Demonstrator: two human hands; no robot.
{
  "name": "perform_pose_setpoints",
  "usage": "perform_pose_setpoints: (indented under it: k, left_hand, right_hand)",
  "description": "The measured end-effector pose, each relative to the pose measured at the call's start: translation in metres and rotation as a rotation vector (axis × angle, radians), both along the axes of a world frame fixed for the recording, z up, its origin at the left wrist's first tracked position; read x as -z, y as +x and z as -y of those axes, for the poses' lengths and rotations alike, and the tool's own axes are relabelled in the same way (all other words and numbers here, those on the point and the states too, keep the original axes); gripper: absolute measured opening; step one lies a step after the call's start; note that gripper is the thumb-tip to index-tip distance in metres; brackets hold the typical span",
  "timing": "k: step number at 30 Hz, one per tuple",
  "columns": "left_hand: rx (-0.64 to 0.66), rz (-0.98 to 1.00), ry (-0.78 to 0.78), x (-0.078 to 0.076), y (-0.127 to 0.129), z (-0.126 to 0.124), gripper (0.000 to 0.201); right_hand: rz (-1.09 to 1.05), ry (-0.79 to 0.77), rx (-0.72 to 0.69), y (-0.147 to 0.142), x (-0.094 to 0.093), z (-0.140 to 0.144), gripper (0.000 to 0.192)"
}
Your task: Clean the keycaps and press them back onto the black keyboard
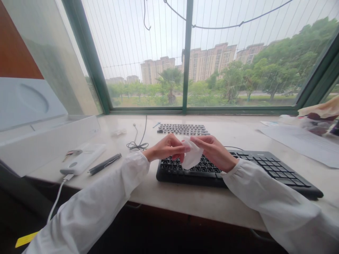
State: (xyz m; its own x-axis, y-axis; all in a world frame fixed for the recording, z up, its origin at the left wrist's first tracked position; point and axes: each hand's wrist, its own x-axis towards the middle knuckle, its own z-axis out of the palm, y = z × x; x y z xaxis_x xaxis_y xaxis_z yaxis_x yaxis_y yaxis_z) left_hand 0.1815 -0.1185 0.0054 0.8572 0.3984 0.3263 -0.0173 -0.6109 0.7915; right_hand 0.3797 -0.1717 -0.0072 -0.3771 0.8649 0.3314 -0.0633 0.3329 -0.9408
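A thin white tissue (192, 157) hangs between my two hands, above a black keyboard (238, 181). My left hand (171, 147) pinches its left edge between thumb and fingers. On the other side, my right hand (214, 150) grips the upper right part. The keyboard's left section shows bare key sockets, while its right section still has keycaps on. Behind my hands, loose keycaps (182, 128) lie in rows on the white desk. The keys right under the tissue and my fingers are hidden.
To the left lie a black pen (105, 164), a white power bank (83, 158) with a cable, and keys (72, 153). A coiled black cable (137, 145) sits nearer the middle. A white box (47, 144) stands far left; papers (299, 141) cover the right. Windows rise behind the desk.
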Motion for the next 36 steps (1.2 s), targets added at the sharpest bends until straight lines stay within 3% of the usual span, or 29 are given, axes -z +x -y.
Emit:
perform_pose_setpoints:
  k: [7, 13, 21, 24, 32, 36]
  left_hand:
    - [0.09, 0.03, -0.098, 0.005, 0.003, 0.004, 0.04]
    - [0.152, 0.075, -0.082, 0.005, 0.005, 0.008, 0.035]
    - [0.151, 0.104, -0.079, 0.004, 0.006, 0.012, 0.036]
    - [0.12, 0.104, -0.162, 0.005, 0.006, 0.013, 0.039]
    - [0.112, 0.032, -0.26, 0.002, 0.008, 0.015, 0.044]
    - [0.103, 0.03, -0.258, 0.002, 0.008, 0.015, 0.042]
  right_hand:
    - [-0.093, -0.116, -0.213, -0.011, -0.012, 0.015, 0.039]
    - [-0.198, -0.297, -0.232, -0.014, -0.007, 0.02, 0.034]
    - [-0.237, -0.369, -0.264, -0.018, -0.007, 0.024, 0.031]
    - [-0.284, -0.356, -0.199, -0.019, -0.008, 0.023, 0.031]
    - [-0.463, -0.261, 0.197, -0.01, -0.015, 0.011, 0.016]
    - [-0.447, -0.223, 0.243, -0.006, -0.016, 0.007, 0.017]
